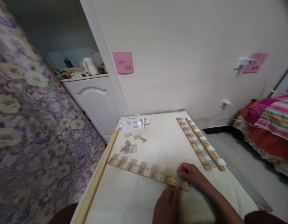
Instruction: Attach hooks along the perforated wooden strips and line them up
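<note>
Fingers (182, 170): my right hand (190, 175) half-curled, left hand (166, 203) bent, holds indistinct, at drilled wooden strip (160, 177) slanting from tabletop's (127, 199) left edge.

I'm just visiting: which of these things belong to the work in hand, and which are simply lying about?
Seem to belong:
near strip, with the left hand and right hand at one end
loose clear pieces
two right-side strips, probably
packets, probably

Seem just about:
jug
pink notes
plugs
bedding
</note>
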Demonstrator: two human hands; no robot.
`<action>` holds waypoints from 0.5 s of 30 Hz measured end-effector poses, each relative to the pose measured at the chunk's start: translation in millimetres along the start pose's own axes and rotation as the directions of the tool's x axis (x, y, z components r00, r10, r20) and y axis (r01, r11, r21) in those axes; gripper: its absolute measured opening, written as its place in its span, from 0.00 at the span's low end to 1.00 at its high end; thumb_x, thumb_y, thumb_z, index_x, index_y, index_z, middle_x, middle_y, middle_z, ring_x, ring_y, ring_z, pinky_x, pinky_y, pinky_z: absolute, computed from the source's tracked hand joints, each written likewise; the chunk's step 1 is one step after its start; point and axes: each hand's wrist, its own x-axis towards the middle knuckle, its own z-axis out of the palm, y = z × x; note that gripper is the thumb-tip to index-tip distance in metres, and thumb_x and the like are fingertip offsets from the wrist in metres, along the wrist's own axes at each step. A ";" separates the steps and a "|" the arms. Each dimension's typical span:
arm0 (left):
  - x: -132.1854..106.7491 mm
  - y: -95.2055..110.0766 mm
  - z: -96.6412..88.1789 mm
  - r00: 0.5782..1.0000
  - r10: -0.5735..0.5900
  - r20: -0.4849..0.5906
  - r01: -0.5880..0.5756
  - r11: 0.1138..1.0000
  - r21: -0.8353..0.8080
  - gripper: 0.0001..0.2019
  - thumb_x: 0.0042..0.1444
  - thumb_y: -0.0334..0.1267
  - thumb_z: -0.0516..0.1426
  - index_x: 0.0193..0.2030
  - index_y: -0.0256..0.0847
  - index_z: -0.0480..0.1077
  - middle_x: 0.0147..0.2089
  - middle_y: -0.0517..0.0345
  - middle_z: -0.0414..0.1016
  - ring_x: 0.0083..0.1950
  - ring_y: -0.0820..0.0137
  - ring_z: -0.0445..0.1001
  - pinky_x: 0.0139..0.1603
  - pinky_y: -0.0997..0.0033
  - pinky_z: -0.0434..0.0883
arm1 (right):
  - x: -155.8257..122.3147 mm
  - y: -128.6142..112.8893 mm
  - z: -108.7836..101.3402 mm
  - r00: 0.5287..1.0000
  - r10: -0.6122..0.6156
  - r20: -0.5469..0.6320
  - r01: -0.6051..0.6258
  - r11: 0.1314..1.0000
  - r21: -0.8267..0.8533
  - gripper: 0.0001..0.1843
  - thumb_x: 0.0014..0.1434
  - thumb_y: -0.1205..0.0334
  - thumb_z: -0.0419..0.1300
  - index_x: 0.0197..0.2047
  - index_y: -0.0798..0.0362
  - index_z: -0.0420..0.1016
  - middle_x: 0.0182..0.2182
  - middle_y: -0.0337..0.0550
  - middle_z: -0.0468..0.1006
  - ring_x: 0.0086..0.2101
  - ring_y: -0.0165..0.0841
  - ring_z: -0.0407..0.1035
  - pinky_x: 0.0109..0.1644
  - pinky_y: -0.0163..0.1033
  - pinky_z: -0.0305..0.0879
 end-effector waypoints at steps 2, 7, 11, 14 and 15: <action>0.0 0.7 -1.0 1.000 0.000 0.008 0.000 1.000 -0.003 0.27 0.58 0.27 0.49 0.65 0.43 0.55 0.51 0.46 0.72 0.51 0.59 0.70 0.48 0.62 0.69 | 0.1 0.9 0.1 1.000 0.002 -0.001 -0.002 1.000 0.001 0.02 0.47 0.65 0.57 0.25 0.54 0.69 0.19 0.33 0.67 0.22 0.27 0.59 0.26 0.32 0.53; 0.2 -3.1 5.6 0.999 0.022 -0.044 -0.022 1.000 0.010 0.27 0.57 0.25 0.49 0.64 0.43 0.57 0.50 0.47 0.72 0.49 0.61 0.70 0.47 0.64 0.69 | 0.6 1.9 0.4 1.000 -0.001 -0.006 0.001 1.000 0.001 0.03 0.46 0.64 0.57 0.25 0.54 0.69 0.19 0.33 0.68 0.23 0.27 0.60 0.27 0.32 0.54; 2.0 -7.5 14.3 0.993 0.071 -0.089 -0.069 0.997 0.021 0.29 0.56 0.25 0.51 0.64 0.44 0.55 0.49 0.48 0.73 0.48 0.62 0.70 0.46 0.65 0.69 | 0.6 0.5 0.5 1.000 0.004 -0.011 -0.004 1.000 -0.011 0.03 0.46 0.64 0.57 0.25 0.54 0.69 0.19 0.33 0.68 0.23 0.28 0.60 0.27 0.33 0.54; 2.6 -8.3 18.6 0.993 0.072 -0.093 -0.068 0.997 0.047 0.29 0.55 0.24 0.51 0.64 0.43 0.55 0.48 0.48 0.73 0.47 0.61 0.70 0.45 0.64 0.69 | 0.7 0.4 0.4 1.000 0.004 -0.016 -0.004 1.000 -0.014 0.03 0.47 0.64 0.57 0.25 0.54 0.69 0.19 0.34 0.68 0.23 0.27 0.60 0.27 0.32 0.54; 2.6 -8.2 19.3 0.993 0.069 -0.092 -0.065 0.997 0.052 0.29 0.54 0.24 0.50 0.64 0.43 0.55 0.48 0.48 0.73 0.47 0.61 0.70 0.44 0.64 0.69 | 0.9 0.9 0.4 1.000 0.002 -0.014 -0.002 1.000 -0.013 0.03 0.47 0.64 0.57 0.25 0.54 0.69 0.19 0.34 0.68 0.23 0.27 0.60 0.27 0.32 0.54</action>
